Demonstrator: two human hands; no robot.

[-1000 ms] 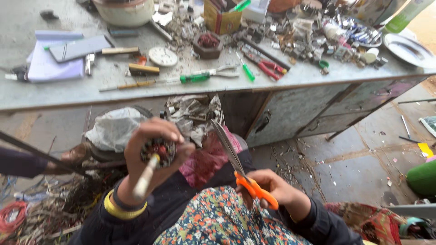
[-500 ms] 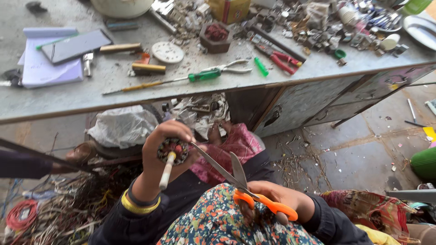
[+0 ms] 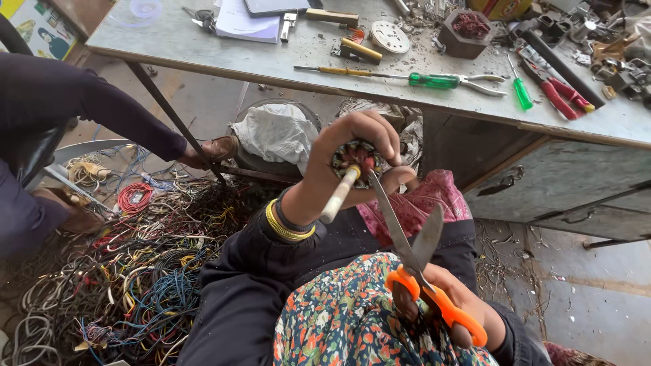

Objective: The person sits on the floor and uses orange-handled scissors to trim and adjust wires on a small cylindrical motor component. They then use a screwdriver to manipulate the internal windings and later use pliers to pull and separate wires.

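The left hand [image 3: 352,159] is raised in front of the body, fingers curled tight around a small round motor part [image 3: 358,157] with reddish windings on its face; a pale shaft [image 3: 338,196] sticks out of the part toward the camera and down, past the wrist. 2 yellow bangles [image 3: 285,227] sit on the left wrist over a dark sleeve. The right hand [image 3: 456,310] is lower, near the lap, with its fingers through the orange handles of the scissors [image 3: 415,254] and closed on them. The blades are open in a narrow V: the longer blade runs up to the part and its tip touches or lies just under the windings, the shorter blade points up to the right, clear of the part. Whether the tip is under a wire cannot be told. Below the hands lies a floral cloth [image 3: 339,318] over the lap. Ahead stands a grey bench [image 3: 271,64]; on it lie a green-handled screwdriver [image 3: 407,78], pliers [image 3: 485,83] touching its handle, red-handled pliers [image 3: 563,91], a small green screwdriver [image 3: 521,91], a round white disc [image 3: 390,37] and papers [image 3: 247,19]. Under the bench sits a white cloth [image 3: 274,132] on a round container. On the floor to the left is a tangle of wires [image 3: 135,271]. Another person's dark sleeve [image 3: 81,102] reaches in from the left, well apart from both hands.
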